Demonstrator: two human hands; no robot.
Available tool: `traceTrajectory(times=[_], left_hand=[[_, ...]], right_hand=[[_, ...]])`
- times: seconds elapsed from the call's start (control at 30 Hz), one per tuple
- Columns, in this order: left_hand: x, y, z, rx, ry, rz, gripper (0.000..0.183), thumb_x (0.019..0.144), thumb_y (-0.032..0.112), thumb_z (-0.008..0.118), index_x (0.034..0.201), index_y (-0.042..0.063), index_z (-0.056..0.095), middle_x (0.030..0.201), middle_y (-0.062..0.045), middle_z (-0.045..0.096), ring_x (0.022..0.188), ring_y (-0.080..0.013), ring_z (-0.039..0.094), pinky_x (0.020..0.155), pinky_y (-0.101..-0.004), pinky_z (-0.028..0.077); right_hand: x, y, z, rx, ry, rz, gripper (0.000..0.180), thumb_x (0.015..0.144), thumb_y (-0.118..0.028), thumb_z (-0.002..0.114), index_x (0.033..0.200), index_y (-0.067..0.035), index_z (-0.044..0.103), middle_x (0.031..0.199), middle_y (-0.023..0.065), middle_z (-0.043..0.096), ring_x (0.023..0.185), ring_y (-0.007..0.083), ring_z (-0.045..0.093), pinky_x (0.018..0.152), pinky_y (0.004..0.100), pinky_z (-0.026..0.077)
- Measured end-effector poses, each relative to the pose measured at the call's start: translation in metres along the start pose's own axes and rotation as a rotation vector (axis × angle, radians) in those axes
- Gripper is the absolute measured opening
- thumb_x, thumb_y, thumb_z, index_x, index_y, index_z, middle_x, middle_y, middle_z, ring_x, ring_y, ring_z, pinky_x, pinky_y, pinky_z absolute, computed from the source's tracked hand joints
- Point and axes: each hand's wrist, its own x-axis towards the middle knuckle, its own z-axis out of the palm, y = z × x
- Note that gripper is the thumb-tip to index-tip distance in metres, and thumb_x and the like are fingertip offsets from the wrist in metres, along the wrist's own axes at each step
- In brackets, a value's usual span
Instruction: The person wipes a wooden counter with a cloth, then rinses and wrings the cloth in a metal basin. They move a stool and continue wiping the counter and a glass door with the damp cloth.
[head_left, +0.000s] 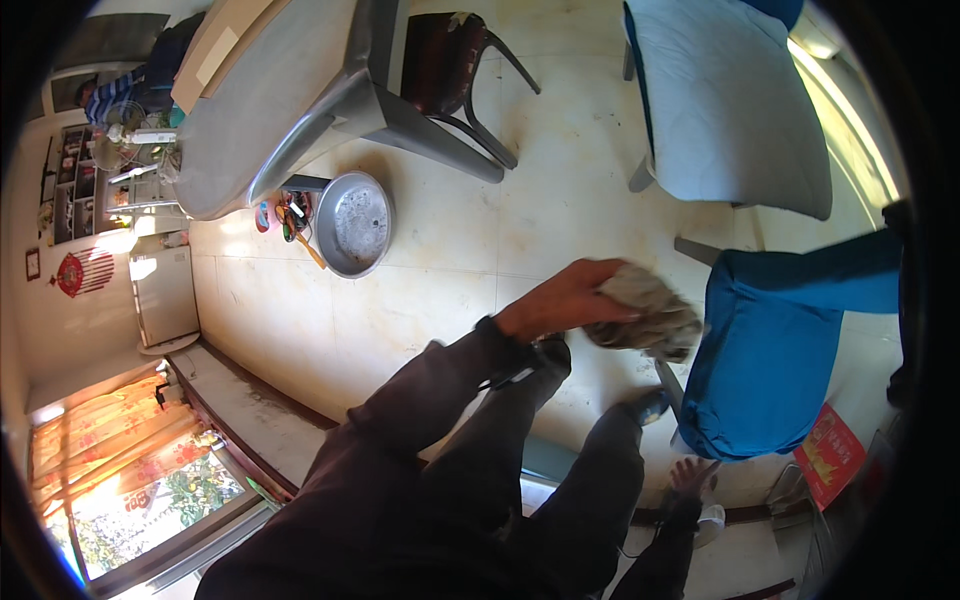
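Note:
A crumpled, greyish-beige cloth (651, 313) is in my left hand (574, 298), which reaches out over the tiled floor. The cloth looks slightly blurred. Close to its right side is a chair with a fitted blue fabric cover (772, 360). My right hand (694, 476) is low in the view, fingers spread and nothing seen in it, just below the lower edge of the blue cover. Whether its fingertips touch the cover, I cannot tell.
A metal basin (354, 225) sits on the floor beside a grey table (255, 97). A dark chair (442, 64) and a chair with a pale cover (731, 97) stand farther off. A red printed sheet (831, 456) lies right. Another person (112, 96) is at the upper left.

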Motion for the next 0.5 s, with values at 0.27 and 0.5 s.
traceTrajectory(times=[0.27, 0.5], left_hand=[[-0.162, -0.064, -0.130, -0.151, 0.558, -0.344, 0.047, 0.092, 0.013, 0.065, 0.136, -0.003, 0.057, 0.120, -0.009, 0.069, 0.107, -0.0169, 0.065, 0.092, -0.0302, 0.053], [-0.229, -0.109, -0.185, 0.388, 0.620, -0.676, 0.042, 0.088, 0.022, 0.072, 0.124, 0.002, 0.069, 0.109, -0.008, 0.074, 0.098, -0.0145, 0.069, 0.085, -0.0309, 0.055]], right_hand=[[-0.073, 0.019, 0.108, -0.797, -0.417, -0.053, 0.059, 0.096, -0.058, 0.056, 0.120, -0.004, 0.062, 0.102, 0.0124, 0.070, 0.079, 0.0240, 0.068, 0.065, 0.0353, 0.056], [-0.148, -0.059, 0.363, -0.919, -0.666, -0.587, 0.036, 0.097, -0.031, 0.063, 0.120, -0.003, 0.065, 0.093, 0.0073, 0.071, 0.081, 0.0152, 0.071, 0.068, 0.0293, 0.057]])
